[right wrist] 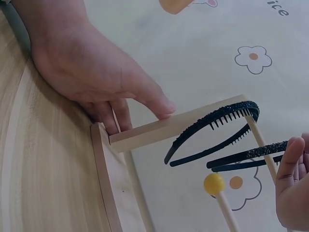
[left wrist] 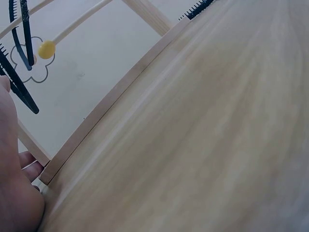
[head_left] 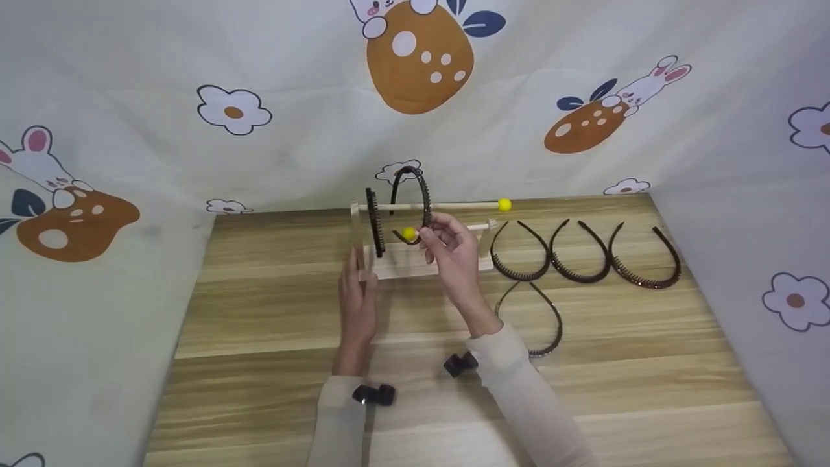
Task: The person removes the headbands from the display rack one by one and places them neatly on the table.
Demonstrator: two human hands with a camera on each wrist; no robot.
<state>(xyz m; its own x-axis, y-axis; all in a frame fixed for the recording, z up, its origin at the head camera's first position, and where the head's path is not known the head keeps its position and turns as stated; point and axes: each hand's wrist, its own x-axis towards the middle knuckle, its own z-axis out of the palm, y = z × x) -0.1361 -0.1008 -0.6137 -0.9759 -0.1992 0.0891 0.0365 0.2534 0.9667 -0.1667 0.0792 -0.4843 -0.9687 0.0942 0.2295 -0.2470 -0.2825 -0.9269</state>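
A wooden stand [head_left: 415, 266] with two rods, each showing a yellow ball tip, stands near the table's back edge. My left hand [head_left: 356, 308] grips its left end; the right wrist view shows the thumb on the upright post [right wrist: 159, 128] and fingers behind it. One dark toothed headband [head_left: 374, 224] hangs on the upper rod [head_left: 463, 206] close to that post. Farther right, my right hand [head_left: 457, 259] pinches a second dark headband [head_left: 426, 194], whose arch loops over the same rod. The lower rod's yellow ball [head_left: 408, 233] is beside my right fingertips.
Several dark headbands lie on the wood-grain table right of the stand: three in a row, a left one [head_left: 522, 277], a middle one [head_left: 581, 280] and a right one [head_left: 648, 285], plus a nearer one [head_left: 559, 324] partly behind my right sleeve. Printed cloth [head_left: 305, 168] walls the back and sides.
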